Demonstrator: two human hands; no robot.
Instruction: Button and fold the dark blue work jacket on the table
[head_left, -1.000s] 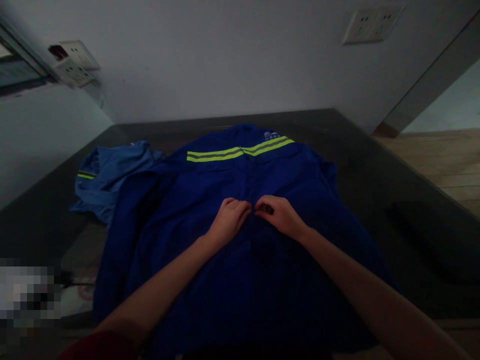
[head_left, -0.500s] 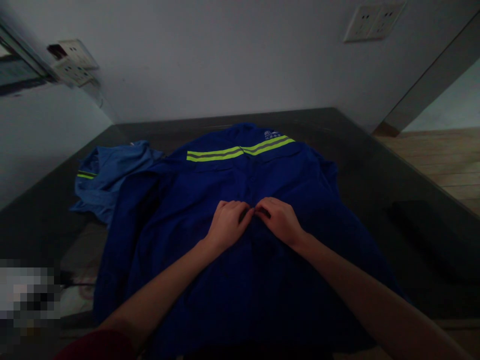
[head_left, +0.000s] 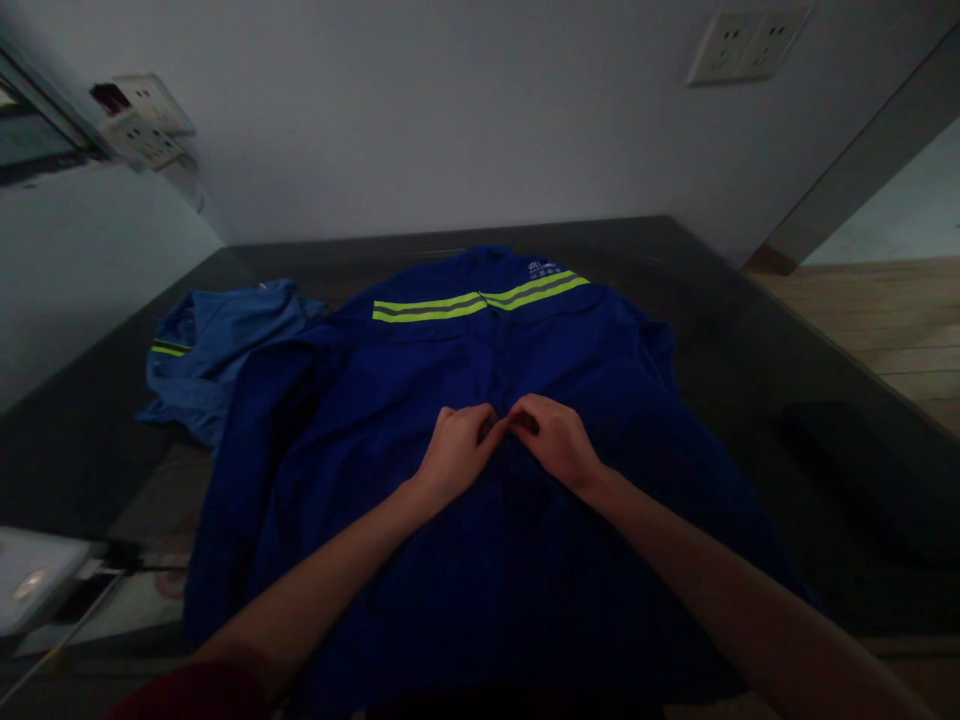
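Note:
A dark blue long-sleeved work jacket (head_left: 420, 370) lies spread front side up, its collar toward the wall. A yellow-green reflective band (head_left: 427, 309) crosses its chest, with white lettering above it on the right. At the middle of the front placket, my left hand (head_left: 465, 440) pinches the fabric between thumb and fingers. My right hand (head_left: 553, 438) pinches the placket just beside it, and the fingertips of both hands meet. Whether a button sits between them is hidden by the fingers.
The jacket rests on a dark tabletop (head_left: 720, 300) against a white wall. A lighter blue garment (head_left: 225, 340) lies crumpled at the left. A white device (head_left: 34, 580) with a cable is at the lower left, and a black flat object (head_left: 862, 480) at the right.
My hands stay at the same spot on the placket, with only a slight shift of the fingers. The jacket has not visibly moved.

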